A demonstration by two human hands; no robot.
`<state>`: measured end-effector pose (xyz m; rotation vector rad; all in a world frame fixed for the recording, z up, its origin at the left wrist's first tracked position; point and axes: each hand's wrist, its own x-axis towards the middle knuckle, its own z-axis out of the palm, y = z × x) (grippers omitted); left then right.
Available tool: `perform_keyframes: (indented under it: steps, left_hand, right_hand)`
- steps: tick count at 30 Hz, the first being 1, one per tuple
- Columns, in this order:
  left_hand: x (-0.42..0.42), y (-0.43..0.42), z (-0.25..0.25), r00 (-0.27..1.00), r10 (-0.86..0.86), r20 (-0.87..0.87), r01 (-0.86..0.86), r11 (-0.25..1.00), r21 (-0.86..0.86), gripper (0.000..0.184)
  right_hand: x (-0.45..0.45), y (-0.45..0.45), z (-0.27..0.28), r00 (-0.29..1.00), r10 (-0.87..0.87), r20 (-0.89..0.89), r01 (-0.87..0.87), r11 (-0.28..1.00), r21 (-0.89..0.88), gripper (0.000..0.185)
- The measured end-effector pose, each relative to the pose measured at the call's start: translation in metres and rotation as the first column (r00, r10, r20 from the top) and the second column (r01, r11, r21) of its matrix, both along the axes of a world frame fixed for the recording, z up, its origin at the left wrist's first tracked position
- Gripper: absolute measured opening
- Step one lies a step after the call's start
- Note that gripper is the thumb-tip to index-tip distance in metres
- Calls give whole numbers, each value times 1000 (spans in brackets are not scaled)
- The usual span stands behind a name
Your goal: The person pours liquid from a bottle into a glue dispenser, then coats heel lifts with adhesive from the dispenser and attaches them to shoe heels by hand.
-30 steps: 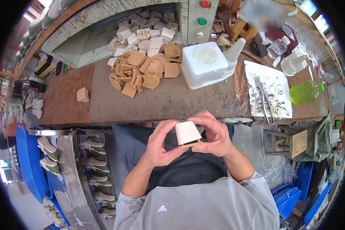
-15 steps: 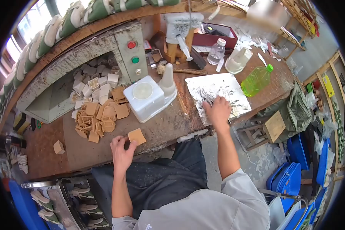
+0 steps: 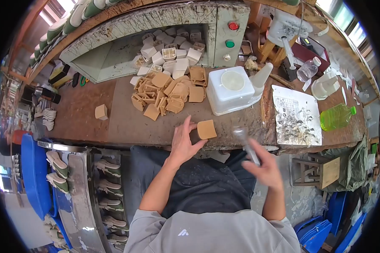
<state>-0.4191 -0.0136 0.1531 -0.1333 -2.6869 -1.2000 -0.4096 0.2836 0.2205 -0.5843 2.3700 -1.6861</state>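
My left hand (image 3: 184, 142) rests near the bench's front edge, thumb and fingers around the left side of a tan block (image 3: 206, 129) with a curved top. Above the bench edge, to the right of that block, my right hand (image 3: 264, 163) grips a slim silvery tool (image 3: 253, 154). Its head is smeared by motion, so its kind is unclear. Behind my left hand lies a pile of tan moulded pieces (image 3: 173, 90). A smudged white sheet (image 3: 297, 116) lies to the right of the tool.
White blocks (image 3: 169, 54) fill part of the opening of a grey machine (image 3: 135, 25). A white container (image 3: 231, 92) stands right of the tan pile. A single tan block (image 3: 101, 112) sits at left. A green bottle (image 3: 337, 117) lies at right, beyond the sheet.
My right hand has left the white sheet and moved left towards the tan block, now with the silvery tool in it. The camera view has turned; my left hand stays at the block.
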Motion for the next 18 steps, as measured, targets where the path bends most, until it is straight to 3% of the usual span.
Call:
perform_keyframes:
  steps: [1, 2, 5, 9, 12, 13, 18]
  left_hand:
    - [1, 0, 0, 1000, 2, -2, -2, 1000, -7, 102]
    - [1, -1, -2, 1000, 3, -4, -3, 1000, -12, 102]
    - [1, 1, -4, 1000, 2, -29, -3, 1000, -20, 102]
    - [-1, -3, -4, 1000, 18, -20, -18, 1000, -12, 103]
    - [0, 3, -3, 999, 38, -7, -37, 999, 16, 103]
    - [-1, 2, -3, 999, 43, -29, -43, 999, 5, 103]
    - [2, 4, 5, 999, 50, 14, -50, 999, 7, 101]
  right_hand:
    - [2, -29, 3, 981, 7, -194, 36, 975, 220, 70]
    - [-1, -54, 12, 983, -47, -180, 105, 939, 327, 73]
    - [-23, -88, -15, 974, 54, -220, 100, 768, 632, 76]
    - [-21, -92, 2, 932, 59, -356, 141, 848, 511, 81]
    - [-17, -92, -3, 928, 202, -312, 49, 764, 643, 81]
    - [-13, -94, 5, 932, 134, -336, 92, 810, 580, 75]
    - [-18, -72, -7, 914, 251, -318, 44, 719, 694, 77]
